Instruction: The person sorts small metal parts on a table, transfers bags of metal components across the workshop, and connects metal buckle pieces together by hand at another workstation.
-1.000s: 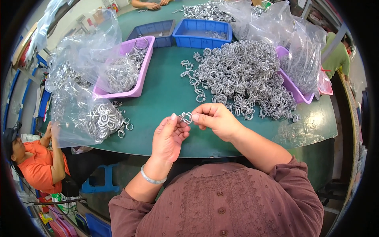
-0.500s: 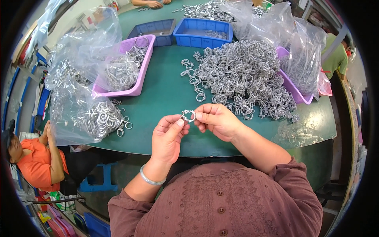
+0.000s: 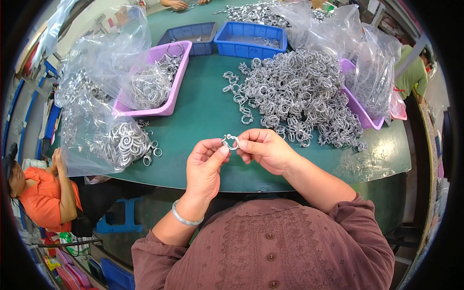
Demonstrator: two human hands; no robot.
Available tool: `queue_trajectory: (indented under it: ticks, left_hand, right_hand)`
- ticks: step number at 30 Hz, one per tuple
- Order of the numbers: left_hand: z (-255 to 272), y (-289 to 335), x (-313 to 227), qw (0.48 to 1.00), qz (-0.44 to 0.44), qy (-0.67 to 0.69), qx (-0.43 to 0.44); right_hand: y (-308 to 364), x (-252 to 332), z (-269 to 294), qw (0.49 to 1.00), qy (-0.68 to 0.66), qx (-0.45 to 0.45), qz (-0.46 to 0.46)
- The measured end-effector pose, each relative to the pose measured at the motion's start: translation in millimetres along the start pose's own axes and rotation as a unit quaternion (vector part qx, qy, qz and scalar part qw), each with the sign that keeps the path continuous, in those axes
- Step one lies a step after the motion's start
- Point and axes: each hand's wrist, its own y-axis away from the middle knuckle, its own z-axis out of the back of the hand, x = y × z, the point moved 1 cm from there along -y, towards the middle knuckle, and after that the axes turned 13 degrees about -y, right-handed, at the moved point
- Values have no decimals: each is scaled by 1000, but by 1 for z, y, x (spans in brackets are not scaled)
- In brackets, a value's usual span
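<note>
A small silvery metal ring (image 3: 232, 142) with a fitting on its left side is held up between my two hands, above the table's near edge. My left hand (image 3: 206, 164) pinches the fitting between thumb and fingers. From the other side, my right hand (image 3: 265, 149) grips the ring's rim with thumb and forefinger. Beyond my right hand spreads a large heap of similar grey metal ring pieces (image 3: 297, 92). To the left lies a pile of plain shiny rings (image 3: 126, 145), partly under a clear plastic bag (image 3: 89, 130).
A pink basket (image 3: 169, 104) of metal parts stands at left, a purple basket (image 3: 355, 106) at right. Blue (image 3: 249, 50) and grey (image 3: 200, 47) trays sit farther back on the green table (image 3: 203, 96). A person in orange (image 3: 46, 198) sits at left; another person's hands (image 3: 176, 5) show at the far edge.
My hands stay in nearly the same place, still holding the ring, which has turned slightly. The view has shifted a little.
</note>
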Motion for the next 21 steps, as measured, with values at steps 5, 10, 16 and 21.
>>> queue_trajectory:
  ticks: [5, 10, 16, 21]
  left_hand:
    - [3, -2, 3, 1000, 3, -3, 1]
    - [3, 0, 2, 1000, 4, 2, 26]
    - [-1, 3, 5, 996, -37, 55, 58]
    - [5, 0, 10, 981, 11, 152, 117]
  right_hand:
    - [-1, -2, 0, 1000, 12, 3, 4]
    - [2, 0, -4, 818, 442, 44, 366]
    - [10, 4, -11, 536, 658, 75, 524]
    - [15, 7, -14, 597, 603, 65, 525]
